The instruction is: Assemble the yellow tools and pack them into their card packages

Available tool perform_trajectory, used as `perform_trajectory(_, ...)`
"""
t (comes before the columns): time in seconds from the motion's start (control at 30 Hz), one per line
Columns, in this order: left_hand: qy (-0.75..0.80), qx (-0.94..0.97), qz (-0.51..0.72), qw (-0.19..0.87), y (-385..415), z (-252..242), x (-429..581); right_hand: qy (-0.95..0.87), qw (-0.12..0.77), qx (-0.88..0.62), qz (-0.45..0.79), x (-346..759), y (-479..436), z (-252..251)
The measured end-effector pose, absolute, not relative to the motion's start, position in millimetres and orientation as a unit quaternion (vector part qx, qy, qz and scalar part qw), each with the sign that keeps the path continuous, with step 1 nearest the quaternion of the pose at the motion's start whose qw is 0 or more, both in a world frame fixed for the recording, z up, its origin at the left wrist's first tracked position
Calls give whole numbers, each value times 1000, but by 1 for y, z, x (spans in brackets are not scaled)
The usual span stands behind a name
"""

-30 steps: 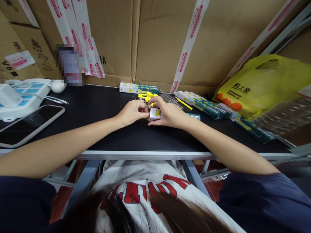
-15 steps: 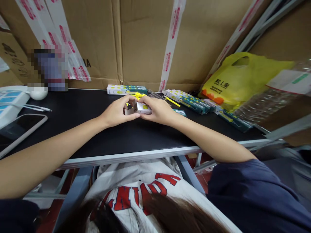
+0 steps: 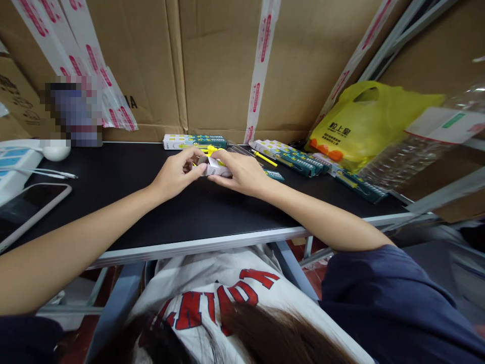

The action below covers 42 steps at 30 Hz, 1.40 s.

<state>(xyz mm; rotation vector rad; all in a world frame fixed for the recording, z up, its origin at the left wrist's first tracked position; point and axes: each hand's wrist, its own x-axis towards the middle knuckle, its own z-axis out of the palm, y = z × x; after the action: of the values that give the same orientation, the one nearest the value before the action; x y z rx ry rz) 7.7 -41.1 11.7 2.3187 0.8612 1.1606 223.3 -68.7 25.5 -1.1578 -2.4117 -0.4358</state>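
Both my hands meet over the middle of the black table (image 3: 159,212). Between them is a small white box (image 3: 216,168) with a yellow mark. My left hand (image 3: 176,174) pinches its left end with curled fingers. My right hand (image 3: 242,174) wraps round its right side from behind. Small yellow tools (image 3: 210,150) lie just beyond my fingers, partly hidden by them.
Green-and-white flat packs (image 3: 195,141) and a further stack (image 3: 291,157) lie along the back edge. A yellow plastic bag (image 3: 364,124) and a clear bag (image 3: 417,156) sit at right. A phone (image 3: 26,207), a power strip (image 3: 15,164) and cables lie at left. Cardboard boxes (image 3: 220,65) wall the back.
My head turned right, so the table contents shifted left in view. The white box went from upright to lying flatter between my hands, and my left fingers now grip its end.
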Motion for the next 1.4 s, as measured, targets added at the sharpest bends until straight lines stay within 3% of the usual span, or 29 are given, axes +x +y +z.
perform_trajectory(0.2,311,815,452,188,-45,9,11,-872,235,-398,-158,224,-66,19)
perform_trajectory(0.5,290,862,390,146,-49,13,11,-870,239,-402,-156,225,-64,19)
perform_trajectory(0.63,314,842,385,212,-51,13,12,-872,235,-401,-154,227,-64,19)
perform_trajectory(0.9,334,696,413,483,-52,16,23,-882,221,-391,-138,226,-66,17)
perform_trajectory(1.4,351,679,417,492,-50,15,24,-881,226,-393,-137,227,-65,18)
